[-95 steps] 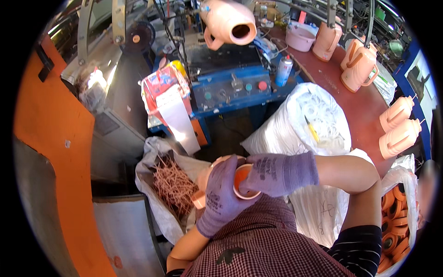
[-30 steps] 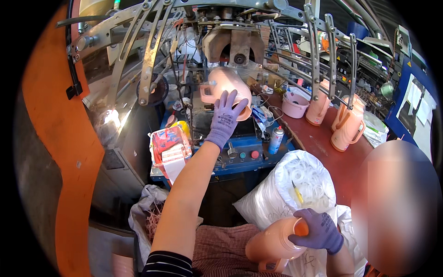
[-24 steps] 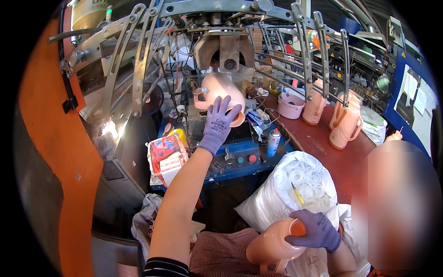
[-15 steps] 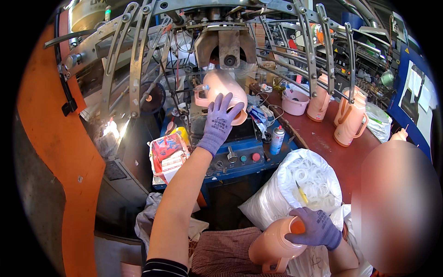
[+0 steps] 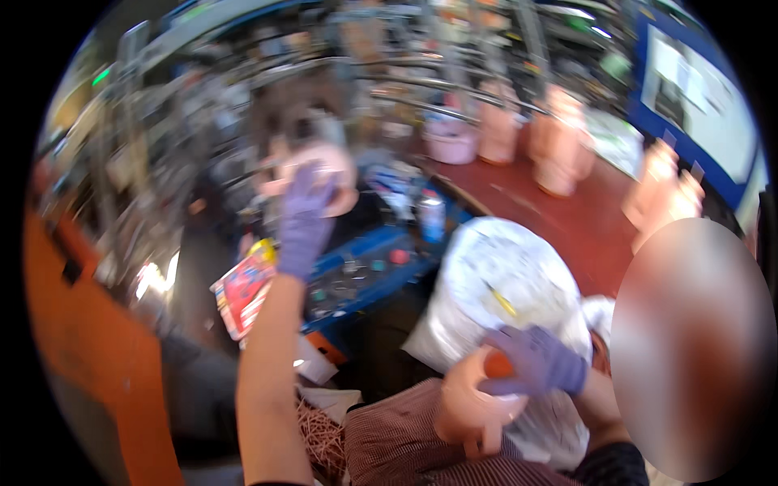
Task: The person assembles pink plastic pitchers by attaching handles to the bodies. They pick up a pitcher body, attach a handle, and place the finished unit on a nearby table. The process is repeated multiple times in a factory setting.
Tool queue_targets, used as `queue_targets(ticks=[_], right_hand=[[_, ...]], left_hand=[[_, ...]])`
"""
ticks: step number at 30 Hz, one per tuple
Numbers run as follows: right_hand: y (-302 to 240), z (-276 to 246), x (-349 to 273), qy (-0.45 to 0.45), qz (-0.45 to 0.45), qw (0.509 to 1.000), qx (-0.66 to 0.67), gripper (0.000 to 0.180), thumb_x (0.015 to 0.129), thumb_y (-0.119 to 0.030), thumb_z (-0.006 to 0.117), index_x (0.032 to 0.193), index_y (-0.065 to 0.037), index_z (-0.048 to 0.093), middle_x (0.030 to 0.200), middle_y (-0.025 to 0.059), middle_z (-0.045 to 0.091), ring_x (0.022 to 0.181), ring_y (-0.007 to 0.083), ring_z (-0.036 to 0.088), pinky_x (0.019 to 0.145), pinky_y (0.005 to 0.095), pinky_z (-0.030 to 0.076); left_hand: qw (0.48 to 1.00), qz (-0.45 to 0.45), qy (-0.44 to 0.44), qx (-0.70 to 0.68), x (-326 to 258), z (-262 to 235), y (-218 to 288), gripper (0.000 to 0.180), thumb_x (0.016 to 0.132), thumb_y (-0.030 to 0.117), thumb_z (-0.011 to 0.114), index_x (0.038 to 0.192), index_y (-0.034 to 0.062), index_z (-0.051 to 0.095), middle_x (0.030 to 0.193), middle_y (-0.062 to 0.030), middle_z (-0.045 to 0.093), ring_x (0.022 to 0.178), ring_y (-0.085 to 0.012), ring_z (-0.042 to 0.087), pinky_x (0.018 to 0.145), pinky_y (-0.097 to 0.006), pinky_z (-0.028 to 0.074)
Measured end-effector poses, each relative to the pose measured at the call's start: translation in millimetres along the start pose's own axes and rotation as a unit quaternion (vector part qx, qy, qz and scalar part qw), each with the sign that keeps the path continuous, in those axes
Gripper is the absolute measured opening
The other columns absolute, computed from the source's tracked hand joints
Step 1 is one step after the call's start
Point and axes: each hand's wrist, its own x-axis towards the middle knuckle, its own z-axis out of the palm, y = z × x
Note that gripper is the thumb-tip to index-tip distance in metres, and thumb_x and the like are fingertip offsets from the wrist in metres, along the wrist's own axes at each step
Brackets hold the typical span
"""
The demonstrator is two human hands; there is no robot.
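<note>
Motion smears much of the view. At the machine, my left hand, in a purple knit glove, has its fingers over the mouth end of a pink jug lying on its side. My right hand, gloved alike, is closed around the rim of a second pink jug, tilted above my lap with its orange inside showing. Behind that jug stands a white sack of clear plastic rings, with a yellow-handled tool lying on them.
Several pink jugs and a pink bucket stand on the red table. A spray can is beside the blue control panel. Metal bars reach overhead; an orange frame rises at left.
The view has swung rightward, so the scene sits further left and blurs. Both hands stay on their jugs. More pink jugs show at the far right.
</note>
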Motion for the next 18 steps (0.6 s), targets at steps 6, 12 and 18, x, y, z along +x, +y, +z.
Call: queue_targets(ticks=[6, 12, 18], right_hand=[[-7, 12, -12, 0.026, 0.051, 0.998, -0.003, 0.069, 0.078, -0.061, 0.068, 0.123, -0.009, 0.059, 0.109, 0.0182, 0.066, 0.093, 0.0373, 0.067, 0.083, 0.0434, 0.052], [41, 11, -65, 0.233, -0.02, 0.949, 0.211, 0.054, 0.084, -0.031, 0.073, 0.129, -0.006, 0.058, 0.113, 0.0168, 0.065, 0.087, 0.028, 0.07, 0.081, 0.0387, 0.055], [227, -55, -233, 0.547, 0.258, 0.784, -0.14, 0.015, 0.09, -0.011, 0.061, 0.105, -0.009, 0.065, 0.092, 0.0097, 0.069, 0.082, 0.0268, 0.067, 0.074, 0.0361, 0.055]], left_hand=[[0.989, -0.023, -0.114, -0.089, 0, -66, 31, 0.078, 0.076, 0.01, 0.071, 0.147, 0.0067, 0.04, 0.151, -0.0187, 0.038, 0.137, -0.037, 0.04, 0.115, -0.043, 0.033], [0.717, -0.023, -0.371, -0.589, -36, -130, 238, 0.082, 0.062, 0.015, 0.08, 0.136, -0.0037, 0.05, 0.14, -0.0219, 0.049, 0.128, -0.0363, 0.05, 0.108, -0.043, 0.04], [0.742, -0.098, -0.354, -0.561, -63, -159, 219, 0.086, 0.058, 0.017, 0.082, 0.136, -0.0025, 0.05, 0.133, -0.0201, 0.053, 0.12, -0.0357, 0.054, 0.104, -0.044, 0.043]])
